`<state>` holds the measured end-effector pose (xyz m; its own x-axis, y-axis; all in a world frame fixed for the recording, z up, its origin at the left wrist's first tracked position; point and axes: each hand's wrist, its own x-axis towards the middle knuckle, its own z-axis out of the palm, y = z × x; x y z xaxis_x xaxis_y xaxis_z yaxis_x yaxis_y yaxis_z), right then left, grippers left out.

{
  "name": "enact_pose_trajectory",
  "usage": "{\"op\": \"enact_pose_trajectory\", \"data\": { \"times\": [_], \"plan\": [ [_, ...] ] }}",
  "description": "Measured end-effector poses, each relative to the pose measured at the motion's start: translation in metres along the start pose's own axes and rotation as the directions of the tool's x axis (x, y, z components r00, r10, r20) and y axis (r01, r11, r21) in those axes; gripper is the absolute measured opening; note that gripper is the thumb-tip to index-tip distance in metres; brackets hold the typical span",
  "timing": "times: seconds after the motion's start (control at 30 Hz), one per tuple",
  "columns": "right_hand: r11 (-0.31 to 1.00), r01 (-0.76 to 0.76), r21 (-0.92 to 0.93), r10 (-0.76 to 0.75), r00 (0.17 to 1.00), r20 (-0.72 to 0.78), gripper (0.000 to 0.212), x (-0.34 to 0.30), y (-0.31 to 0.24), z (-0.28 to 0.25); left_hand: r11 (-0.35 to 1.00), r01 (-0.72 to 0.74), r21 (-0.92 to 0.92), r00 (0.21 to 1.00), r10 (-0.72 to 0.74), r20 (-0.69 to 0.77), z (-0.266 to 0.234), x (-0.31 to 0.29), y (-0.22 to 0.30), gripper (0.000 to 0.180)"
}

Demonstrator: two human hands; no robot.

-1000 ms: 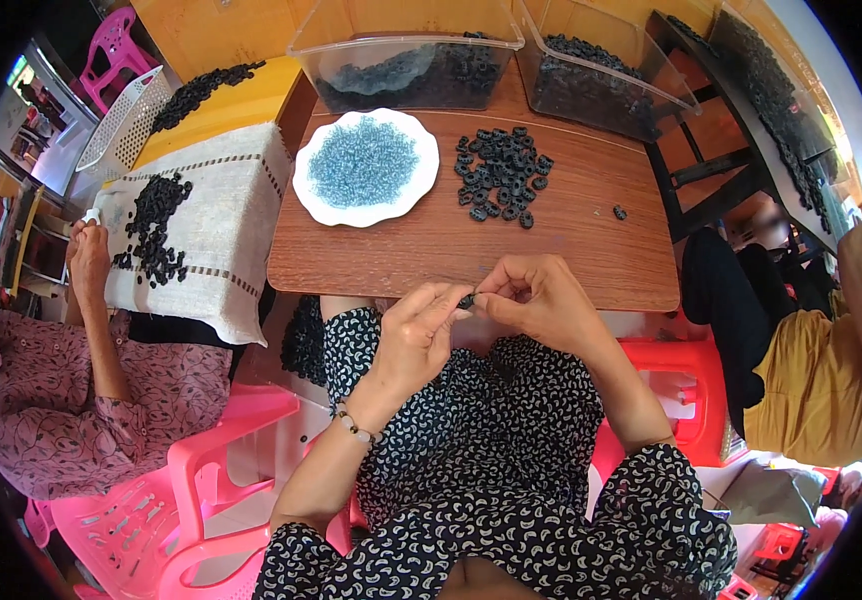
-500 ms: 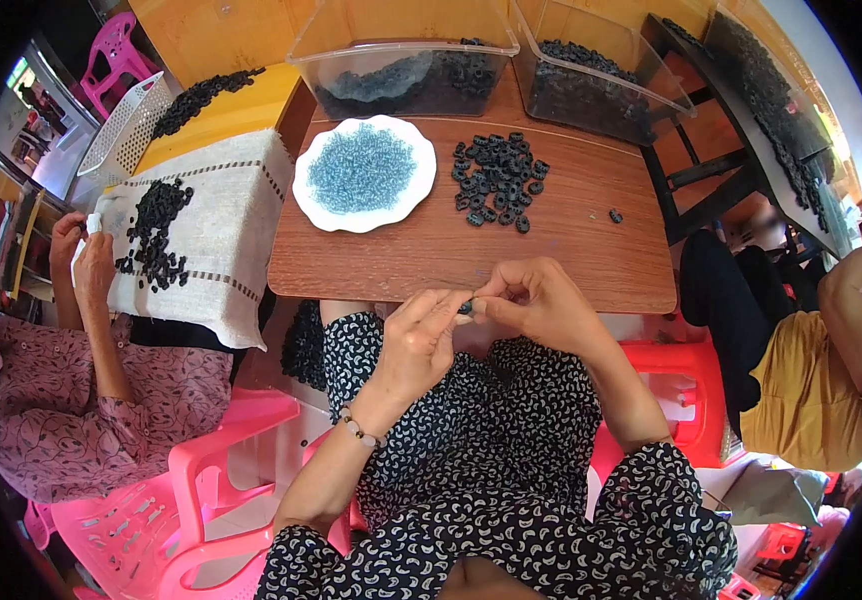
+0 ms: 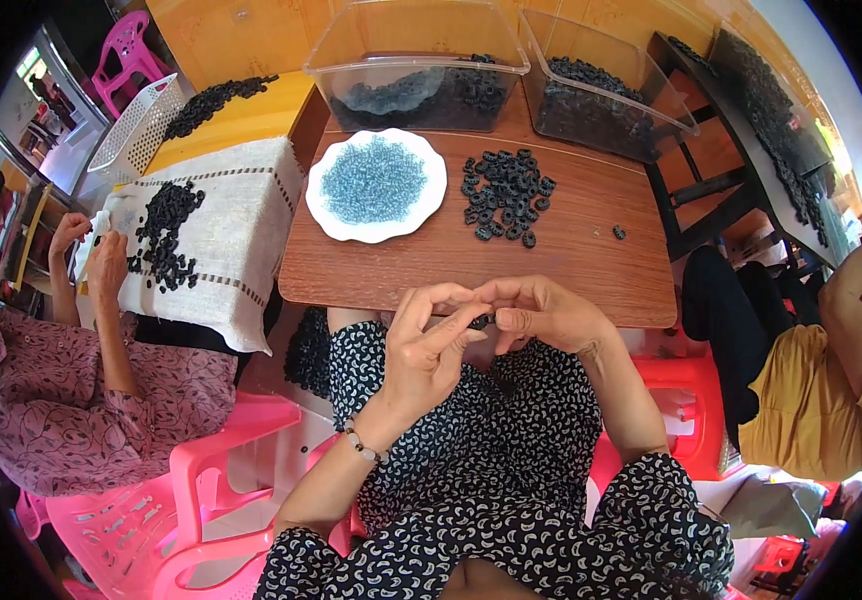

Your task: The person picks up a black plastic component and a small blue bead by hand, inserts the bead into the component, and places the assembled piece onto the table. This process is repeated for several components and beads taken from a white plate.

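Note:
Just over the near edge of the brown wooden table (image 3: 346, 275), my hands meet around a small black ring-like piece (image 3: 482, 322), partly hidden by the fingers. My left hand (image 3: 426, 355) is closed, pinching it between thumb and fingertips. Curled in from the other side, my right hand (image 3: 556, 315) has its fingertips on the same piece. On the table stands a white scalloped plate (image 3: 351, 233) heaped with tiny blue-grey beads (image 3: 373, 182). Right of it lies a pile of similar black pieces (image 3: 507, 195), with a single black piece (image 3: 619, 232) apart.
Two clear plastic bins (image 3: 416, 118) (image 3: 591, 135) with black pieces stand behind the plate. At left, a person's hands (image 3: 106, 262) work beside a cloth-covered table (image 3: 236, 215) bearing more black pieces. Another person in yellow (image 3: 801, 410) sits at right. A pink chair (image 3: 196, 470) stands low left.
My right hand has turned and curled its fingers over the black piece, and my left fingers have risen and bent more. The view has shifted slightly, so the table appears a little lower.

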<state>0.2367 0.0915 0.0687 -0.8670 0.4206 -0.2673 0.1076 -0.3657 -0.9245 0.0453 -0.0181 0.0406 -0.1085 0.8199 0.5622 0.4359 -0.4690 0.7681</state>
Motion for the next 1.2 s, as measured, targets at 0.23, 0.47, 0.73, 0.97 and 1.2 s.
{"op": "enact_pose_trajectory", "data": {
  "times": [0.23, 0.47, 0.73, 0.97, 1.2],
  "plan": [
    [0.948, -0.04, 0.316, -0.013, 0.987, 0.162, 0.056, 0.004, 0.027, -0.008, 0.989, -0.09, 0.114, 0.995, 0.093, -0.023, 0.001, 0.001, 0.0, 0.038],
    [0.928, 0.065, 0.367, -0.121, 0.984, 0.131, 0.053, 0.008, 0.024, 0.004, 0.986, -0.125, 0.106, 0.992, 0.127, -0.009, 0.0, 0.002, 0.0, 0.038],
    [0.923, 0.085, 0.376, -0.124, 0.989, 0.082, 0.046, 0.013, 0.039, 0.002, 0.973, -0.15, 0.174, 0.989, 0.148, 0.027, 0.003, 0.004, -0.004, 0.035],
    [0.929, 0.03, 0.37, -0.028, 1.0, -0.012, 0.048, 0.011, 0.019, 0.011, 0.972, -0.074, 0.223, 0.996, 0.083, -0.035, -0.003, 0.003, -0.009, 0.031],
    [0.99, 0.022, -0.139, -0.056, 0.968, -0.244, 0.048, 0.003, -0.001, 0.009, 0.961, -0.03, 0.274, 0.997, 0.047, -0.056, -0.003, 0.001, -0.01, 0.033]
  ]
}}
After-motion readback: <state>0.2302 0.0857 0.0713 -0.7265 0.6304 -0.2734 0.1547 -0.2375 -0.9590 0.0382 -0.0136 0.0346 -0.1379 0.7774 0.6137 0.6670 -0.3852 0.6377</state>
